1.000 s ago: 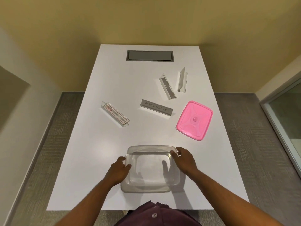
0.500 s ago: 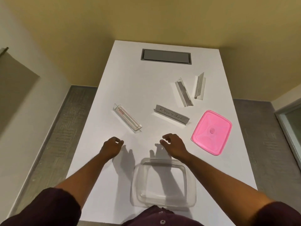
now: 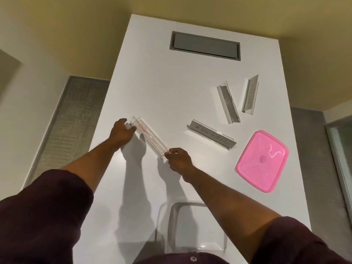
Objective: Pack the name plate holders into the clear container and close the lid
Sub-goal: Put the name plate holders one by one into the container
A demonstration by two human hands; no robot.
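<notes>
A clear name plate holder with red print (image 3: pixel 150 138) lies slanted on the white table (image 3: pixel 162 88). My left hand (image 3: pixel 122 132) grips its far end and my right hand (image 3: pixel 178 161) pinches its near end. A grey holder with lettering (image 3: pixel 211 137) lies to the right. Two more holders, one (image 3: pixel 228 104) and another (image 3: pixel 250 95), lie behind it. The empty clear container (image 3: pixel 163 225) sits at the table's near edge, between my arms. Its pink lid (image 3: pixel 262 161) rests flat at the right.
A grey hatch (image 3: pixel 205 45) is set into the far end of the table. Yellow walls stand behind it. Grey carpet runs along both long sides, and a glass panel stands at the far right.
Both hands left the clear container and reached forward and left. They now hold the two ends of the red-printed holder. My view has moved forward over the table.
</notes>
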